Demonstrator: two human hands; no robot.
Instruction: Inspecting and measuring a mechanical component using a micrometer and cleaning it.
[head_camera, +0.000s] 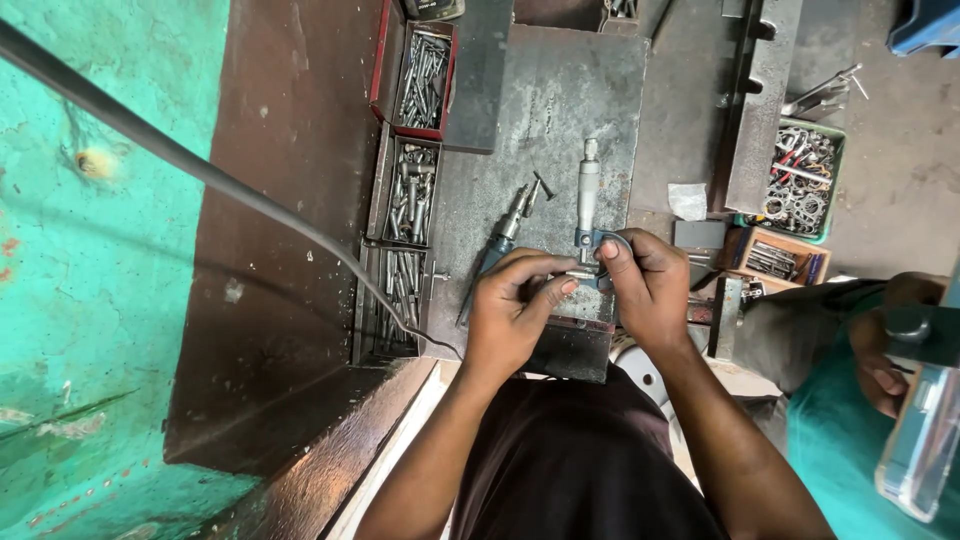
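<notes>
While lying flat on the bench (300, 150), a grey steel plate (560, 90) is carrying a micrometer (589, 205) near its front edge; the left hand (512, 305) and right hand (645, 285) are both pinching the micrometer's frame, and a second, smaller micrometer (505, 235) is resting just left of it

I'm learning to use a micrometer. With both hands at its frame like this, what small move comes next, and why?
Probably shift the right hand up to the micrometer barrel's knurled end: both the right and left hand pinch around the blue frame, while the barrel stands untouched.
</notes>
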